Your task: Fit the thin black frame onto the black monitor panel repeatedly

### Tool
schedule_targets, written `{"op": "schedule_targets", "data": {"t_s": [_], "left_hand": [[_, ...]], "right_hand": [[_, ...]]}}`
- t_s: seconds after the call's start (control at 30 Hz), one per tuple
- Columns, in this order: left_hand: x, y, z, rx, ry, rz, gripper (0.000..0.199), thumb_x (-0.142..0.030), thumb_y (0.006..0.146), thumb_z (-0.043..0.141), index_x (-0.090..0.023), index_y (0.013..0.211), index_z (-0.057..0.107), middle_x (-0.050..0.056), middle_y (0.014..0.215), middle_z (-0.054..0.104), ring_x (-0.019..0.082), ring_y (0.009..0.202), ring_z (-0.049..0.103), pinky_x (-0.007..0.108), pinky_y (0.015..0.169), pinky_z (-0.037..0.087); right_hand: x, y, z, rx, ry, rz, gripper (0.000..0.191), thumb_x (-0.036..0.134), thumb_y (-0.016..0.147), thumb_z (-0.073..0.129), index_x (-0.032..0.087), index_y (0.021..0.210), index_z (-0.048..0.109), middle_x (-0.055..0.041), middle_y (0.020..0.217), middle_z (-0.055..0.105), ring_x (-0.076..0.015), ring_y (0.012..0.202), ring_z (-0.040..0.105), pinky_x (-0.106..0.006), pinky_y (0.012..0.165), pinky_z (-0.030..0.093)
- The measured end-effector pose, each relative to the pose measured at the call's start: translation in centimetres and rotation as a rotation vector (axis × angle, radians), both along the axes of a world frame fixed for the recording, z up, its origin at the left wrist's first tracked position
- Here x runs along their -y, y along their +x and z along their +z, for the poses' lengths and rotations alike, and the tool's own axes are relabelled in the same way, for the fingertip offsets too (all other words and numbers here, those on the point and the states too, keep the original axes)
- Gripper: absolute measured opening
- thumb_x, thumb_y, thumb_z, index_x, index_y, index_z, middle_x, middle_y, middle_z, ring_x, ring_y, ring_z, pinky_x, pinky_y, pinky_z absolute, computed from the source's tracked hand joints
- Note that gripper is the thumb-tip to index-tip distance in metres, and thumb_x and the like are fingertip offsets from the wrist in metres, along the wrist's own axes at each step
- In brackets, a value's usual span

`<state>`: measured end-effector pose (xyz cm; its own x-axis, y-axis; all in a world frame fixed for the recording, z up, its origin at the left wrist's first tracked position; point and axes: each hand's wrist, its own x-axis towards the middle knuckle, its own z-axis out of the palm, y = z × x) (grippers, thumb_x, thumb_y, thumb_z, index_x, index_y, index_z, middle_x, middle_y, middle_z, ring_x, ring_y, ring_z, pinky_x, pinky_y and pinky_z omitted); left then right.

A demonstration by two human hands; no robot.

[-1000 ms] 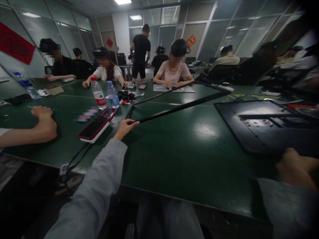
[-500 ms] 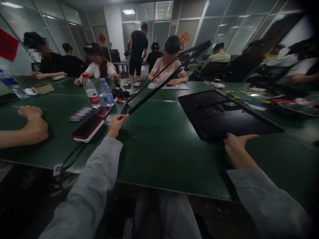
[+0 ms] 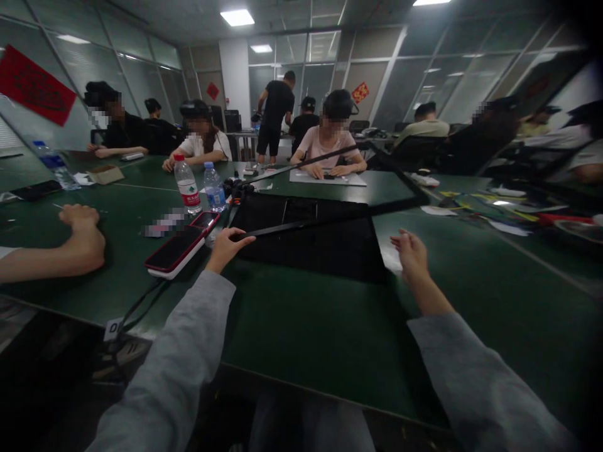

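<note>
My left hand (image 3: 227,249) is closed on the near left corner of a thin black rectangular frame (image 3: 306,223), thumb along the bar. The frame is tilted, its far right side raised off the table, and the room shows through its opening. Below it a flat black panel (image 3: 325,254) with rectangular recesses lies on the green table (image 3: 301,326). To the right of the panel, my right hand (image 3: 414,263) is raised with loosely curled fingers, and nothing shows in it. It touches neither the panel nor the frame.
Left of my left hand are a red-edged phone on a white device (image 3: 176,251), a red-capped bottle (image 3: 187,185) and a blue-capped bottle (image 3: 215,188). Another person's forearm (image 3: 80,245) rests farther left. Coloured cables (image 3: 464,201) lie at the right; several people sit around.
The black panel has moved left under the frame, and my right hand has let go of it. The frame has tipped lower to the right, still in my left hand. The view has tilted up.
</note>
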<state>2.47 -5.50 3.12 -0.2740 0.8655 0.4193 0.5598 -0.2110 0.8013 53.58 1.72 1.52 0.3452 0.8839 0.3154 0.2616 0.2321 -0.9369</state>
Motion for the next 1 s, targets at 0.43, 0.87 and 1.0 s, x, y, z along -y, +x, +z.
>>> {"op": "schedule_targets", "data": {"t_s": [0.43,0.87,1.0], "left_hand": [[1.5,-0.7,1.3,-0.561,-0.240,-0.064,0.040,-0.063,0.076,0.087,-0.027,0.092,0.083,0.006,0.105,0.082,0.031,0.107,0.072,0.051,0.110,0.041],[1.5,-1.1,1.3,-0.617,-0.415,-0.146,0.053,-0.078,0.084,0.070,-0.026,0.078,0.082,0.005,0.088,0.080,0.031,0.099,0.071,0.056,0.114,0.033],[1.0,-1.5,0.6,-0.589,-0.281,-0.011,0.043,-0.066,0.090,0.071,-0.025,0.080,0.081,0.008,0.099,0.080,0.032,0.108,0.068,0.053,0.111,0.038]], "right_hand": [[0.5,0.2,-2.0,0.470,0.091,0.008,0.039,0.046,0.087,0.058,0.024,0.118,0.068,-0.0151,0.119,0.076,-0.0360,0.113,0.072,-0.062,0.110,0.052],[0.5,-0.9,-4.5,0.586,0.044,-0.076,0.051,0.043,0.094,0.049,0.021,0.137,0.065,-0.0166,0.130,0.073,-0.0361,0.121,0.069,-0.057,0.108,0.055],[0.2,-1.1,-4.8,0.559,0.026,-0.051,0.051,0.042,0.093,0.051,0.021,0.136,0.066,-0.0161,0.132,0.073,-0.0369,0.124,0.067,-0.059,0.112,0.051]]}}
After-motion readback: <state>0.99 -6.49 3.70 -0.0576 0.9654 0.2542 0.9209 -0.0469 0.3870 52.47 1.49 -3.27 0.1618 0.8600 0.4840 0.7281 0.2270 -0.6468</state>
